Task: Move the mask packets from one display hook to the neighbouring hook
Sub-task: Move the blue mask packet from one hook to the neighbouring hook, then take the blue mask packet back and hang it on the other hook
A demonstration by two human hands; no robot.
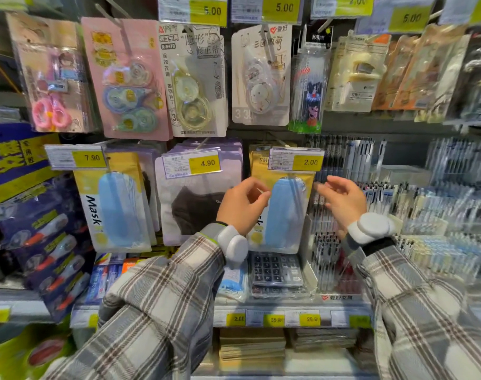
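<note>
A yellow packet with a blue mask (284,212) hangs on the hook under the 2.00 price tag (295,159). My left hand (243,205) is at its left edge, fingers curled, thumb and fingertips close to the packet; whether they pinch it I cannot tell. My right hand (342,200) hovers just off its right edge, fingers loosely bent and empty. The neighbouring hook to the left, tagged 4.90, carries several lilac packets with a black mask (195,204). Further left hangs another yellow blue-mask packet (116,209) under a 7.90 tag.
Correction tapes (192,80) and stationery cards hang on the row above. Pens in packets (414,204) fill the racks at right. A calculator (275,270) lies on the shelf below the masks. Blue glue-stick packets (45,242) hang at left.
</note>
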